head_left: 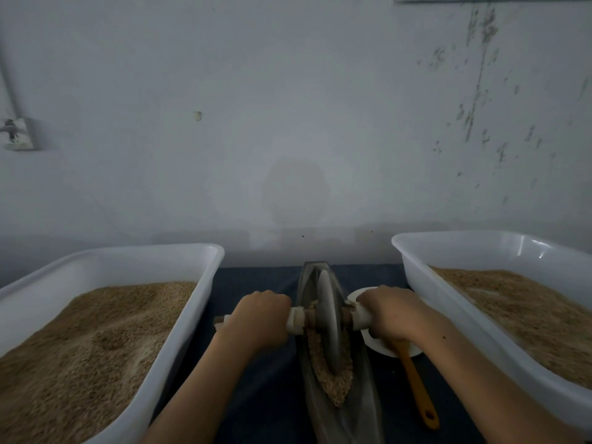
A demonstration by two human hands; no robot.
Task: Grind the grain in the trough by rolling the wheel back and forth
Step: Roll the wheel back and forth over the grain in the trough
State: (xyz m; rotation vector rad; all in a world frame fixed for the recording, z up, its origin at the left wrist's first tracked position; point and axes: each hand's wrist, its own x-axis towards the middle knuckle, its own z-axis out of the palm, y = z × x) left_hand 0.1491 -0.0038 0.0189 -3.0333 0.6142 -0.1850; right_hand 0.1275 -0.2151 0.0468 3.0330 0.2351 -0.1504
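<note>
A narrow boat-shaped metal trough (pixel 342 415) runs away from me down the middle of the dark table. A grey grinding wheel (pixel 327 315) stands upright in it on a wooden axle with white handle sleeves. Tan grain (pixel 333 376) lies in the trough, piled on the near side of the wheel. My left hand (pixel 259 318) grips the left handle. My right hand (pixel 389 312) grips the right handle. Both fists hide most of the handles.
A white tub of tan grain (pixel 105 334) stands at the left and a second white tub of grain (pixel 512 302) at the right. A white bowl (pixel 387 347) with an orange spoon (pixel 416 389) sits beside the trough under my right wrist. The wall is close behind.
</note>
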